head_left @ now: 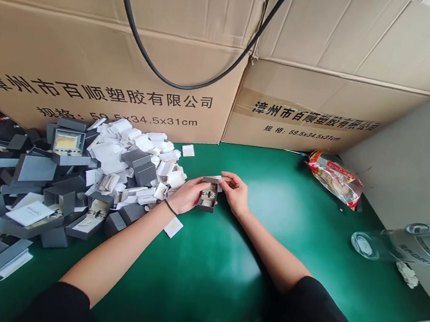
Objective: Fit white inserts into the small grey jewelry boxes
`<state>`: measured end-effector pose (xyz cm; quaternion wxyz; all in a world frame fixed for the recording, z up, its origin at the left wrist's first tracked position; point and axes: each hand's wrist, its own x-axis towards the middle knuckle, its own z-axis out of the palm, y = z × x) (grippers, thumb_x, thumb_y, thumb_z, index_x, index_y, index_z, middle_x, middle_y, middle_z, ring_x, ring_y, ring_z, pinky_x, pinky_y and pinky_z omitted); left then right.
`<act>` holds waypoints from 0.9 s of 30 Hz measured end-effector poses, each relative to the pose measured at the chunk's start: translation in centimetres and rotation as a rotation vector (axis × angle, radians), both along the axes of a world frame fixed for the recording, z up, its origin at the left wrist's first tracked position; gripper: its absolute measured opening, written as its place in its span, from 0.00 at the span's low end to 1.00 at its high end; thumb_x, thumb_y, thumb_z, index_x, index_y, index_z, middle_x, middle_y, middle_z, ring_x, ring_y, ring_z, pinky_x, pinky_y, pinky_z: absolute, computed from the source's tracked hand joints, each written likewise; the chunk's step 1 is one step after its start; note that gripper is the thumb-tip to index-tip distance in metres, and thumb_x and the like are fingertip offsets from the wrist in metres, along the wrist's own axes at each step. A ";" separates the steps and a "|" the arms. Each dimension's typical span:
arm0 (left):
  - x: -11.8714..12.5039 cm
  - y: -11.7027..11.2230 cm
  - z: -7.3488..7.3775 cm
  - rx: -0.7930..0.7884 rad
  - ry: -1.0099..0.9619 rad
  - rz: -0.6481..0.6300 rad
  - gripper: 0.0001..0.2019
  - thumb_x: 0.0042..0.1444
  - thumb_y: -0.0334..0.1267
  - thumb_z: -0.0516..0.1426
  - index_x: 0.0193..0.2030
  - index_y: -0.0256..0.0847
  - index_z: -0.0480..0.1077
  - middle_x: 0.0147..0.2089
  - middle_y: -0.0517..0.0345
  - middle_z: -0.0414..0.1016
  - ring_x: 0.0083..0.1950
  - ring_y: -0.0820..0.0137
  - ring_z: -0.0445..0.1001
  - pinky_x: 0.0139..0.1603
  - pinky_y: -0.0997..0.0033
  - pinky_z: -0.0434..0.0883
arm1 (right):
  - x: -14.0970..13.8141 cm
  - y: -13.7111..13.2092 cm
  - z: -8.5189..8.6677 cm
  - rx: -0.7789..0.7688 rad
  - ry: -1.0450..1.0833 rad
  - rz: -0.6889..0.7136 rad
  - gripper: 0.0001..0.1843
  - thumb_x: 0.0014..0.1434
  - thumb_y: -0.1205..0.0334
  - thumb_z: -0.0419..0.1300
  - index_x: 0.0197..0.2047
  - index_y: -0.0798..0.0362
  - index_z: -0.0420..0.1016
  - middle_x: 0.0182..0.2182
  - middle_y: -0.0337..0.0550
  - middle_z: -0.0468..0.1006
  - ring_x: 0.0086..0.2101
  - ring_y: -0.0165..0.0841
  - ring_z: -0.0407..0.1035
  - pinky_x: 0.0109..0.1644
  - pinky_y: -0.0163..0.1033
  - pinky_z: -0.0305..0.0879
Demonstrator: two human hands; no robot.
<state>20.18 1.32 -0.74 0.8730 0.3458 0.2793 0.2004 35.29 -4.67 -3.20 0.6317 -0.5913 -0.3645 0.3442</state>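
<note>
In the head view, my left hand point(187, 195) grips a small dark grey box point(206, 208) from its left side. The box faces up, with a pale insert and small black fittings inside. My right hand point(235, 192) is at the box's upper right corner, thumb and fingers pinched on a small white card point(220, 184). Part of that card is hidden by the fingers. Left of my left hand lies a heap of white folded cards point(113, 151). A loose white card point(173, 227) is on the green mat just below my left wrist.
Many grey boxes point(38, 169) pile up at the left. Brown cartons point(174, 53) wall the back, a black cable point(187, 87) looping before them. On the right are a red food packet point(335, 179), a clear bottle point(408, 245) and crumpled tissue point(407, 274) on the green mat point(197, 282).
</note>
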 end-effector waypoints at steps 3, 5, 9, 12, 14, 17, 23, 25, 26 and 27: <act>0.0 0.2 -0.1 -0.024 -0.005 0.051 0.13 0.54 0.35 0.58 0.47 0.37 0.71 0.42 0.48 0.76 0.37 0.63 0.77 0.39 0.56 0.76 | 0.3 -0.2 0.3 0.047 0.095 -0.100 0.18 0.47 0.54 0.65 0.42 0.51 0.73 0.29 0.36 0.75 0.27 0.27 0.66 0.34 0.35 0.65; -0.1 0.3 -0.3 -0.016 -0.038 0.089 0.12 0.55 0.36 0.57 0.46 0.37 0.71 0.46 0.47 0.76 0.43 0.61 0.76 0.44 0.57 0.76 | 0.8 -0.2 0.4 0.082 0.137 -0.161 0.21 0.47 0.55 0.65 0.45 0.52 0.71 0.28 0.34 0.73 0.26 0.25 0.64 0.34 0.34 0.64; -0.2 0.5 -0.5 -0.013 -0.116 0.094 0.13 0.56 0.36 0.56 0.48 0.37 0.71 0.50 0.46 0.74 0.49 0.61 0.73 0.49 0.54 0.74 | 1.4 -0.1 0.4 0.088 0.147 -0.201 0.22 0.49 0.55 0.64 0.47 0.51 0.70 0.28 0.33 0.70 0.24 0.24 0.63 0.32 0.34 0.64; -0.1 0.3 -0.3 0.002 -0.096 0.110 0.12 0.57 0.38 0.56 0.47 0.40 0.69 0.50 0.49 0.73 0.50 0.60 0.73 0.48 0.51 0.74 | 1.2 -0.3 0.4 0.080 0.119 -0.136 0.13 0.52 0.54 0.62 0.39 0.52 0.71 0.26 0.34 0.70 0.23 0.24 0.63 0.31 0.34 0.64; 0.0 0.2 -0.2 0.012 -0.062 0.119 0.11 0.57 0.41 0.57 0.45 0.41 0.69 0.49 0.50 0.73 0.49 0.61 0.73 0.46 0.53 0.74 | 0.6 -0.6 0.5 0.086 0.092 -0.069 0.11 0.54 0.54 0.60 0.36 0.52 0.69 0.22 0.33 0.69 0.22 0.25 0.63 0.29 0.34 0.64; 0.2 0.2 -0.2 0.032 -0.035 0.092 0.12 0.57 0.42 0.58 0.46 0.41 0.68 0.45 0.52 0.73 0.43 0.64 0.74 0.42 0.59 0.74 | -0.3 -1.4 0.7 0.106 0.025 0.021 0.10 0.56 0.54 0.60 0.34 0.51 0.67 0.22 0.33 0.69 0.21 0.25 0.64 0.26 0.34 0.65; 0.1 0.3 -0.3 0.042 -0.058 0.052 0.13 0.55 0.37 0.57 0.48 0.38 0.70 0.42 0.53 0.73 0.41 0.69 0.72 0.39 0.70 0.71 | -0.9 -2.2 0.9 0.099 -0.393 0.067 0.08 0.59 0.56 0.56 0.34 0.51 0.69 0.28 0.38 0.74 0.23 0.25 0.66 0.28 0.33 0.66; 0.1 0.4 -0.3 0.034 -0.057 0.034 0.14 0.56 0.37 0.56 0.49 0.38 0.70 0.43 0.52 0.73 0.41 0.69 0.71 0.38 0.72 0.70 | -0.8 -2.2 0.8 0.091 -0.478 0.054 0.08 0.60 0.56 0.55 0.34 0.52 0.69 0.28 0.39 0.74 0.24 0.26 0.66 0.29 0.33 0.66; 0.0 0.4 -0.3 0.030 -0.058 0.026 0.15 0.56 0.36 0.56 0.50 0.38 0.70 0.43 0.52 0.73 0.41 0.68 0.71 0.37 0.71 0.70 | -0.8 -2.2 0.8 0.087 -0.489 0.048 0.08 0.61 0.56 0.55 0.34 0.52 0.69 0.28 0.38 0.74 0.23 0.26 0.66 0.28 0.32 0.65; 0.0 0.4 -0.2 0.026 -0.060 0.020 0.15 0.56 0.36 0.56 0.50 0.38 0.70 0.43 0.52 0.73 0.42 0.68 0.71 0.38 0.71 0.70 | -0.7 -2.2 0.8 0.082 -0.484 0.046 0.08 0.61 0.56 0.54 0.34 0.52 0.68 0.28 0.38 0.74 0.22 0.25 0.65 0.27 0.32 0.64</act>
